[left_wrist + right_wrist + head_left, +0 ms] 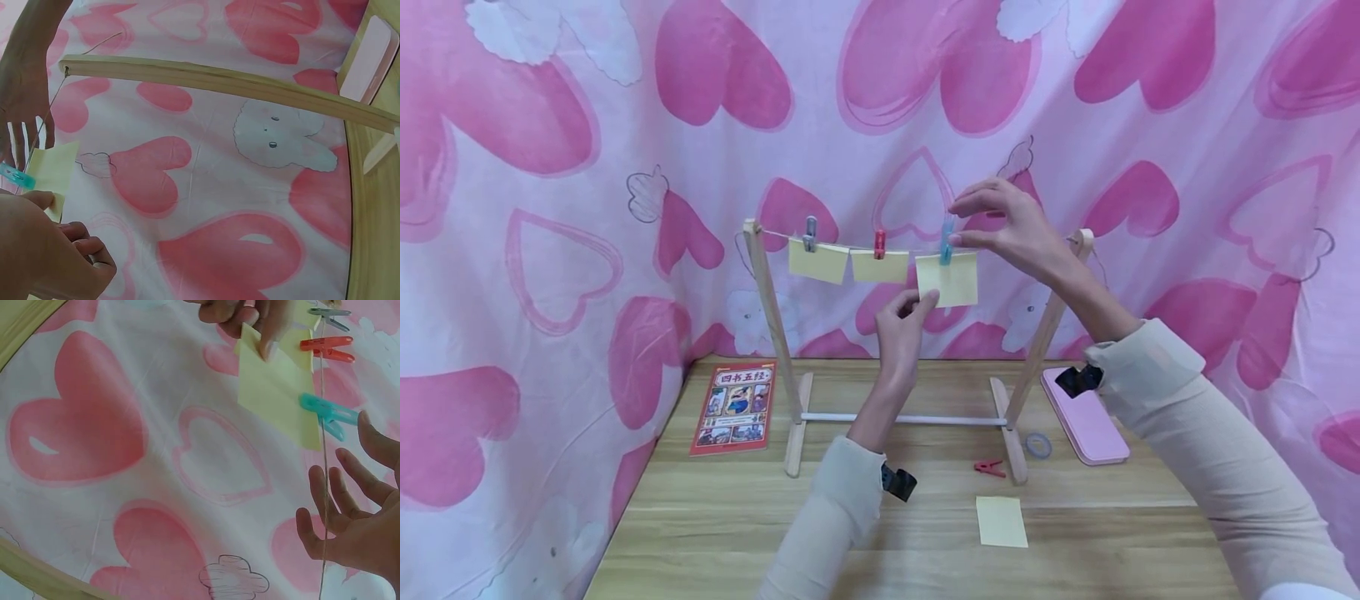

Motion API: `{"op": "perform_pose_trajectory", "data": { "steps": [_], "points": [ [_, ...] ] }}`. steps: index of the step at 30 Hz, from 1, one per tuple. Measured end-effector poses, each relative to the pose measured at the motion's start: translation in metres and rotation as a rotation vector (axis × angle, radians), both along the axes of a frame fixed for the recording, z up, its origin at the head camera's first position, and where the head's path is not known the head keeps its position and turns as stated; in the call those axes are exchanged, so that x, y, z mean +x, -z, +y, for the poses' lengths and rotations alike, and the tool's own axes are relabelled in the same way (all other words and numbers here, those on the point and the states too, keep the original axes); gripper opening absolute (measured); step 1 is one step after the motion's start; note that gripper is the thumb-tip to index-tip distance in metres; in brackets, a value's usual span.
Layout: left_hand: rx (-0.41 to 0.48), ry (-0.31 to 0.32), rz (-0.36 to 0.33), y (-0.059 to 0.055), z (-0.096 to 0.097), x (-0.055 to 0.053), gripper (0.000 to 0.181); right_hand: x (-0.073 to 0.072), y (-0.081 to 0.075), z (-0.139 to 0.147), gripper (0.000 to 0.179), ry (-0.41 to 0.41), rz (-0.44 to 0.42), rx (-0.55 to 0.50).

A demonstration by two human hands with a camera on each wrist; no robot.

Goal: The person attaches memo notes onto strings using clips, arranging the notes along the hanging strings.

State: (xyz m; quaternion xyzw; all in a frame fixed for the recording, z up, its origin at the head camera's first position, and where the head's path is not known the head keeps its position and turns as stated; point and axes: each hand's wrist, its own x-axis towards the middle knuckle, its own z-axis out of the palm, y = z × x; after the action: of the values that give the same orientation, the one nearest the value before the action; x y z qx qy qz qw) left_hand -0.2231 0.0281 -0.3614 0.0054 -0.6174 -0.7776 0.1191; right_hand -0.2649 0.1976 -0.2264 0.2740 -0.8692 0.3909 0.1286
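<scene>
A cord strung across the wooden stand [770,317] carries yellow paper notes under small clothespins. My left hand [901,333] pinches the lower left corner of the rightmost note [962,282], thumb on its front. A blue clothespin [325,411] bites that note's top edge at the cord. My right hand [359,512] is beside this clothespin with fingers spread, the thumb tip right at one handle end and the forefinger a little off the other. Left of it, a red clothespin [880,244] and a grey clothespin [810,234] each hold a note.
A loose yellow note [1002,522] and a red clothespin [989,468] lie on the wooden table [715,533]. Near the stand's right foot are a roll of tape [1038,445] and a pink case [1090,421]. A red book [734,408] lies at left.
</scene>
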Motion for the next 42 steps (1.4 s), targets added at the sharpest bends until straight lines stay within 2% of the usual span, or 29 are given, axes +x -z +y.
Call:
{"op": "perform_pose_trajectory", "data": {
  "steps": [3, 5, 8, 11, 15, 19, 21, 24, 25, 29, 32, 33, 34, 36, 39, 40, 41, 42],
  "points": [
    [0.000, 0.002, -0.010, 0.002, 0.000, 0.000, 0.021, 0.008, 0.005, 0.004, 0.038, 0.008, 0.032, -0.057],
    [0.001, 0.002, -0.015, 0.004, 0.000, 0.000, 0.021, 0.018, 0.012, 0.007, 0.034, 0.016, 0.079, -0.114],
    [-0.001, 0.008, -0.026, 0.007, 0.002, 0.000, 0.021, 0.038, 0.030, 0.010, 0.030, -0.022, 0.179, -0.226],
    [-0.012, 0.019, -0.028, 0.010, 0.004, -0.001, 0.021, 0.061, 0.055, 0.012, 0.028, -0.079, 0.307, -0.268],
    [-0.023, 0.028, -0.035, 0.014, 0.005, -0.002, 0.021, 0.086, 0.092, 0.019, 0.024, -0.128, 0.378, -0.209],
    [-0.050, 0.054, -0.060, 0.022, 0.003, -0.001, 0.025, 0.102, 0.130, 0.031, 0.029, -0.140, 0.329, -0.126],
    [-0.073, 0.071, -0.077, 0.028, 0.002, 0.001, 0.026, 0.107, 0.149, 0.039, 0.036, -0.125, 0.300, -0.083],
    [-0.183, 0.078, -0.085, 0.044, 0.000, 0.004, 0.027, 0.111, 0.176, 0.050, 0.048, -0.097, 0.305, -0.030],
    [-0.239, 0.081, -0.084, 0.052, 0.000, 0.006, 0.028, 0.113, 0.185, 0.054, 0.047, -0.086, 0.310, -0.020],
    [-0.526, 0.103, 0.017, 0.096, 0.003, 0.017, 0.035, 0.119, 0.215, 0.068, 0.033, -0.043, 0.342, 0.007],
    [-0.656, 0.150, 0.125, 0.139, 0.004, 0.027, 0.051, 0.120, 0.240, 0.079, 0.048, -0.015, 0.361, 0.039],
    [-0.706, 0.153, 0.158, 0.171, 0.007, 0.022, 0.060, 0.120, 0.249, 0.083, 0.054, -0.007, 0.372, 0.047],
    [-0.728, 0.167, 0.169, 0.189, 0.008, 0.026, 0.067, 0.120, 0.258, 0.086, 0.056, 0.005, 0.375, 0.057],
    [-0.786, 0.178, 0.229, 0.241, 0.014, 0.029, 0.078, 0.120, 0.276, 0.092, 0.061, 0.021, 0.391, 0.070],
    [-0.827, 0.257, 0.232, 0.288, 0.020, 0.049, 0.088, 0.123, 0.305, 0.101, 0.062, 0.051, 0.384, 0.086],
    [-0.807, 0.313, 0.186, 0.279, 0.020, 0.066, 0.088, 0.124, 0.315, 0.104, 0.061, 0.063, 0.371, 0.091],
    [-0.816, 0.349, 0.168, 0.283, 0.021, 0.074, 0.088, 0.126, 0.324, 0.106, 0.059, 0.075, 0.361, 0.097],
    [-0.812, 0.387, 0.122, 0.276, 0.023, 0.086, 0.088, 0.128, 0.333, 0.108, 0.056, 0.089, 0.349, 0.108]
  ]
}}
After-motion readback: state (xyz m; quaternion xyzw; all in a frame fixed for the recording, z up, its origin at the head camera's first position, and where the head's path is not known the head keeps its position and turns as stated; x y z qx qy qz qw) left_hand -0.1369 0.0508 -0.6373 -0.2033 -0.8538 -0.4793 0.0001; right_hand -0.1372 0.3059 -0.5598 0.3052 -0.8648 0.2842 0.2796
